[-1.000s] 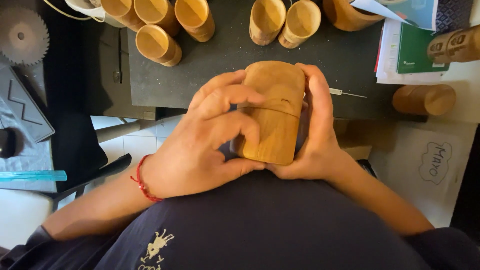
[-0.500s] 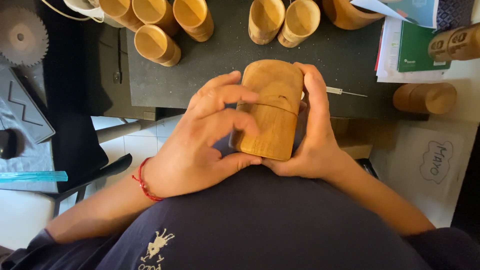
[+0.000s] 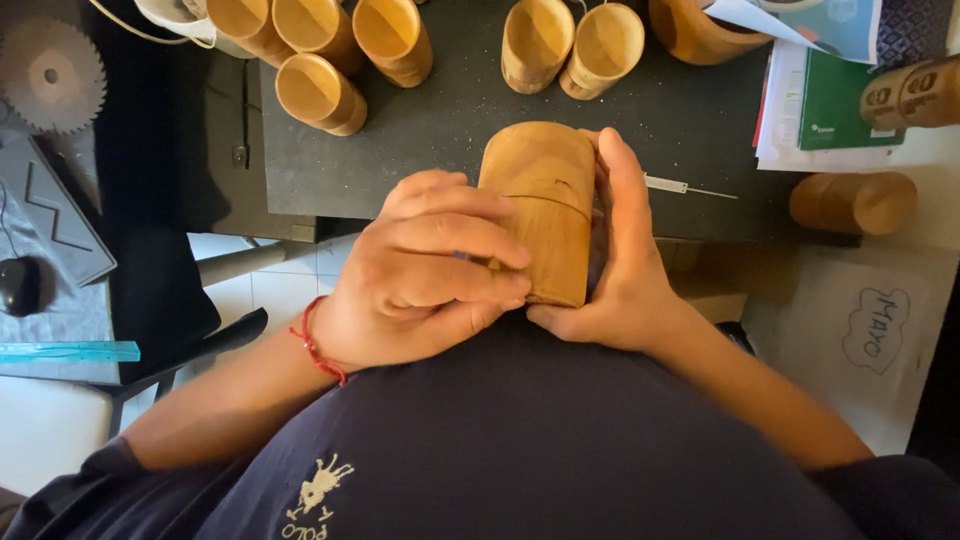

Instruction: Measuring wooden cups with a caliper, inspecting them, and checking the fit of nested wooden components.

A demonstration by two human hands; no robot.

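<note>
Both hands hold one wooden box point(image 3: 540, 205). It is tall with round corners and a thin line across it where the lid meets the bottom part. The box sits just in front of the person's dark shirt point(image 3: 540, 440), at the near edge of the dark worktop point(image 3: 450, 130).

The left hand point(image 3: 420, 275) is curled on the left side of the box, with its fingers point(image 3: 465, 235) bent over the front. The fingertips seem to pinch something small against the wood (it is too tiny to tell what). A red string point(image 3: 318, 350) goes round that wrist.

The right hand point(image 3: 625, 265) is pressed flat along the right side of the box, thumb pointing up.

Past the box, farther back on the worktop, stand open wooden cups point(image 3: 320, 92) in a bunch, and two more cups point(image 3: 570, 45) lie right behind the box. To the right of the box lies a thin metal tool point(image 3: 685, 187). Farther right sits a wooden cylinder point(image 3: 855, 202) on its side, with a green booklet point(image 3: 840, 100) behind it. Far left of the box is a round saw blade point(image 3: 50, 75).
</note>
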